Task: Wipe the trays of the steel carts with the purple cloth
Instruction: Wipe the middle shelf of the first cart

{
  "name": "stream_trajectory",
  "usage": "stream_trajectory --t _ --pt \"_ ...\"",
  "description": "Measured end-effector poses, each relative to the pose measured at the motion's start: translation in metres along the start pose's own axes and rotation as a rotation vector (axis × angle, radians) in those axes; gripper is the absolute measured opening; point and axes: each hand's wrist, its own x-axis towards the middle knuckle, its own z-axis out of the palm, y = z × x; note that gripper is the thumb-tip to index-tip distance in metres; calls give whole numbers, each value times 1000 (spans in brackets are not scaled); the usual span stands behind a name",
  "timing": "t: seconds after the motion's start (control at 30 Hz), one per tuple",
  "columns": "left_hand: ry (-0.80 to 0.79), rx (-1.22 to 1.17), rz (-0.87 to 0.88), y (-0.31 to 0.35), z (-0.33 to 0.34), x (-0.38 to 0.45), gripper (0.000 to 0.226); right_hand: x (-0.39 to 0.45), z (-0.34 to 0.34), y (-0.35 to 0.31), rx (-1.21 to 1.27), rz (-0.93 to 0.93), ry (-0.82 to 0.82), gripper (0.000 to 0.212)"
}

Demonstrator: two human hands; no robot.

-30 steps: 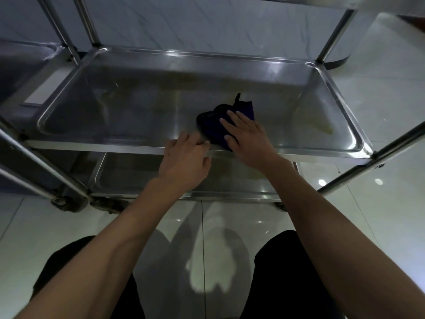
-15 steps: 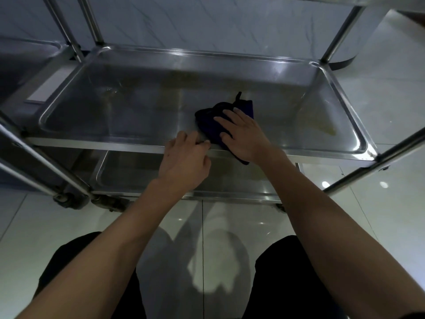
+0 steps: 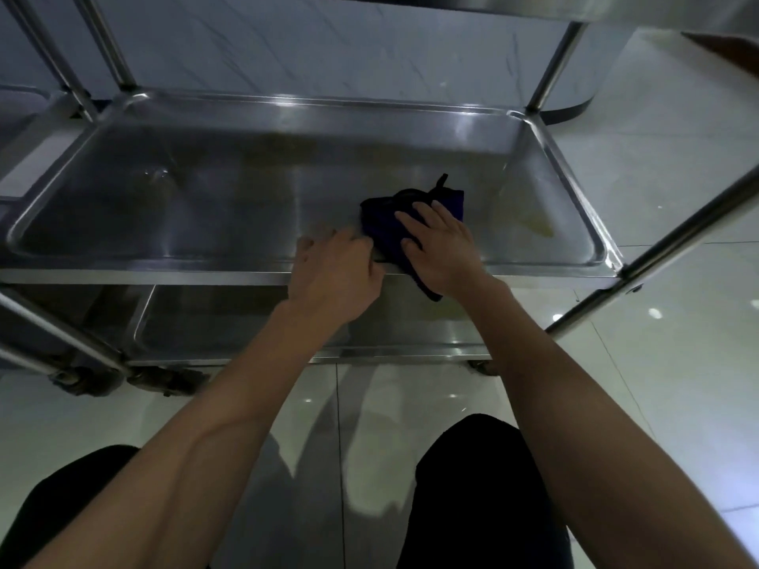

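**Both hands at the front edge of the cart's middle tray**

The person's right hand (image 3: 441, 250) lies flat on the purple cloth (image 3: 388, 230), fingers straight and slightly spread, pressing it down onto the steel tray (image 3: 197, 207) a little right of the frame's centre. The cloth is bunched, very dark in this dim light, and sits at the near side of the tray. One corner hangs over the front rim below the wrist, and a small loop sticks up at its far edge.

The left hand (image 3: 334, 277) is just beside it, touching the cloth's left side. Its fingers curl over the tray's front rim, gripping the edge; the fingertips look slightly blurred.

The tray fills the middle of the frame, shallow and rectangular with rounded corners. A yellowish smear (image 3: 534, 225) shows on its floor towards the right end, and a fainter brownish patch lies near the far wall at the centre.

Below it, at lower centre-left, sits 1 more tray (image 3: 230, 322), and casters (image 3: 82, 381) rest on the glossy tiled floor (image 3: 657, 178) at the left. Upright posts rise at the tray's far corners, and another cart (image 3: 24, 129) stands at the upper left edge. The person's dark-trousered knees fill the bottom of the frame.
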Motion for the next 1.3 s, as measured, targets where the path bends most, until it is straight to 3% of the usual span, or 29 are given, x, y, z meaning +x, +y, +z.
stream_trajectory --t 0.1,0.33,0.67,0.9,1.0,1.1,1.3 --pt "-49 -25 95 28 11 4 25 -9 -6 25 2 39 -11 52" --pt "-9 78 -14 44 17 9 28 -35 -25 99 0 219 6 51" --pt "-1 115 -16 55 18 12 24 -59 -48 167 8 460 49 51" --pt "136 71 128 30 36 -4 23 -51 -40 154 -55 342 31 51" --pt "56 19 200 19 32 -8 42 -39 -29 124 -82 275 -14 52" --pt "31 -51 274 3 20 -10 43 -29 -22 90 -53 246 -5 53" --pt "181 53 18 -60 -3 -27 17 -13 -10 35 -27 193 -48 56"
